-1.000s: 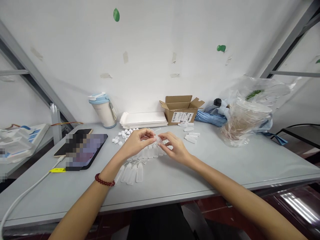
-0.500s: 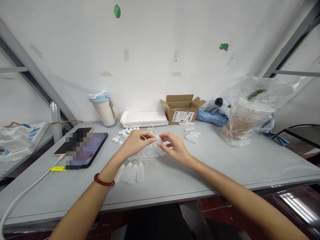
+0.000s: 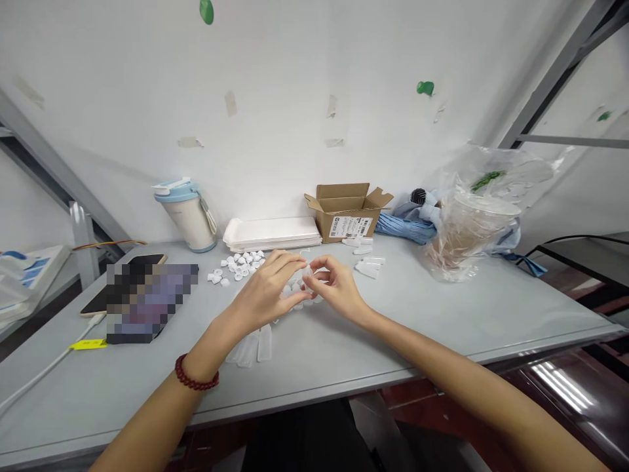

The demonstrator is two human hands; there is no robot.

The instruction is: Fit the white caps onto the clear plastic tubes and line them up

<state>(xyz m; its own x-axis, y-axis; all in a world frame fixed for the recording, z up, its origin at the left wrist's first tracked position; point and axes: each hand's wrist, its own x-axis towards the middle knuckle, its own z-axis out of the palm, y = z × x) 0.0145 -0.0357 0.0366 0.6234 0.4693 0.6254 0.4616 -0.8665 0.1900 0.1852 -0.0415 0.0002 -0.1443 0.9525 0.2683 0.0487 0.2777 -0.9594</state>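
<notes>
Over the middle of the table, my right hand (image 3: 340,288) pinches a small translucent plastic bottle (image 3: 308,271) between thumb and fingers, much of it covered by them. Close on its left is my left hand (image 3: 265,292), thumb and fingers spread apart, the fingertips beside the bottle; whether they touch it I cannot tell. Several similar flat translucent bottles (image 3: 264,343) lie in front of the left hand, and more sit partly hidden beneath both hands. Small white caps (image 3: 239,269) are scattered behind the left hand.
At the back stand a tumbler (image 3: 189,216), stacked white trays (image 3: 275,233) and an open cardboard box (image 3: 348,216), with loose bottles (image 3: 371,265) before it. Two phones with a cable (image 3: 37,373) lie left. A cup in a plastic bag (image 3: 474,229) and blue cloth (image 3: 405,226) are right.
My left hand has let go of the small bottle, its thumb and fingers spreading from a pinch. My right hand still holds the bottle. The view has shifted slightly right.
</notes>
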